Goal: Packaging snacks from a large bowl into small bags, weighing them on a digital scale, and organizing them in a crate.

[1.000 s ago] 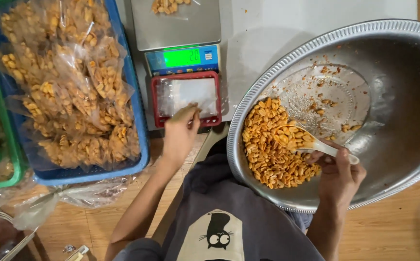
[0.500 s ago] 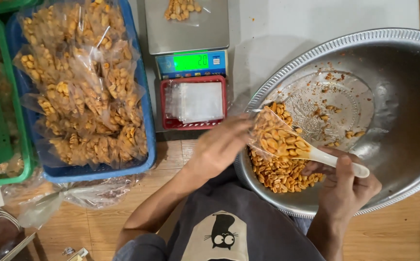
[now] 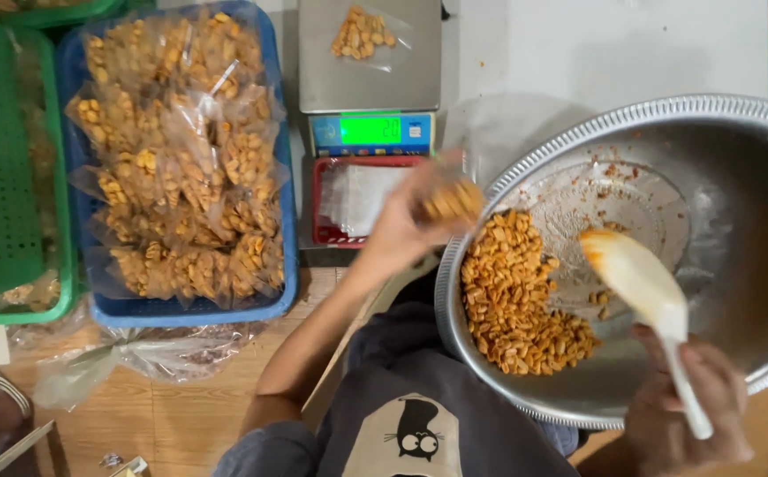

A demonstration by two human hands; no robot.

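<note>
Here the left hand (image 3: 406, 225) is raised over the near-left rim of the big metal bowl (image 3: 666, 119), its fingers closed on a small clear bag of orange snack pieces (image 3: 454, 201); the motion blurs it, so how full the bag is cannot be told. The right hand (image 3: 688, 402) is clamped on the handle of a white plastic spoon (image 3: 640, 287), whose scoop hangs above the bowl's bare middle, apart from the food. A heap of the same orange snack (image 3: 516, 300) lies against the bowl's left wall, just beside the bagged portion.

Past the left hand, toward the far edge of the floor mat, a red tray of empty clear bags (image 3: 357, 199) sits right in front of a digital scale (image 3: 370, 88) with a lit green display; a part-filled bag (image 3: 362, 34) rests on the scale's pan. To the left, a blue crate (image 3: 181, 309) is packed with filled bags (image 3: 172, 159), and a green basket (image 3: 4, 177) stands beside it at the left edge
</note>
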